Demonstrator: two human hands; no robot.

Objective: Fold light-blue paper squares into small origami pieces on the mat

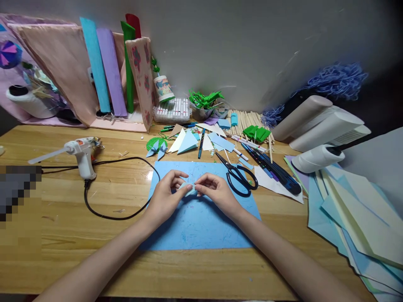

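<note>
Between both hands is a small piece of light blue paper [190, 190], pinched by the fingertips above a blue mat [192, 235]. My left hand [165, 195] grips its left side between thumb and fingers. On the other side, my right hand [217, 191] pinches the paper's right end. Fingers cover much of the piece, so its full shape is hidden. Black-handled scissors [238, 176] lie just right of my right hand, partly on the mat. Beyond the left hand sit light blue folded paper petals [157, 149] beside a green round piece [154, 144].
A white glue gun [83, 155] stands at left, its black cord [103, 217] looping toward the mat. Paper scraps [189, 141], pens and a black utility knife [288, 180] lie behind. Paper sheets [355, 214] pile at right. A marker box [172, 110] stands by the wall.
</note>
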